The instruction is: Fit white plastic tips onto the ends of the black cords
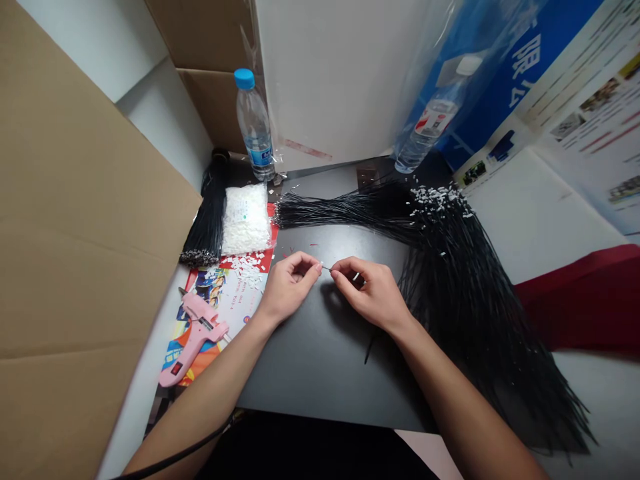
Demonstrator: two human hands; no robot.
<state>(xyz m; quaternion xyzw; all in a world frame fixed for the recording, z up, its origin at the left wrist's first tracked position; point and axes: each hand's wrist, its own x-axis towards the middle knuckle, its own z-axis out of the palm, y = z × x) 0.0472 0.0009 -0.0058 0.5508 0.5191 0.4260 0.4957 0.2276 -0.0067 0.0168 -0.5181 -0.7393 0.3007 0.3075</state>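
Note:
My left hand (290,283) and my right hand (367,290) meet over the black mat (320,373), fingertips almost touching. The right hand pinches the end of a thin black wire (370,347) that trails back under the wrist. The left hand's thumb and forefinger pinch a tiny white piece (321,265) at that wire's tip. To the right spreads a large fan of black wires (465,300), some tipped with small white pieces (440,198). Loose white pieces (247,265) lie left of my left hand.
A bag of white pieces (246,219) and a bundle of black wires (207,223) lie at the back left. A pink glue gun (193,337) rests on a colourful sheet. Two water bottles (255,127) (425,130) stand at the back. Cardboard (75,253) walls the left; red cloth (585,300) lies right.

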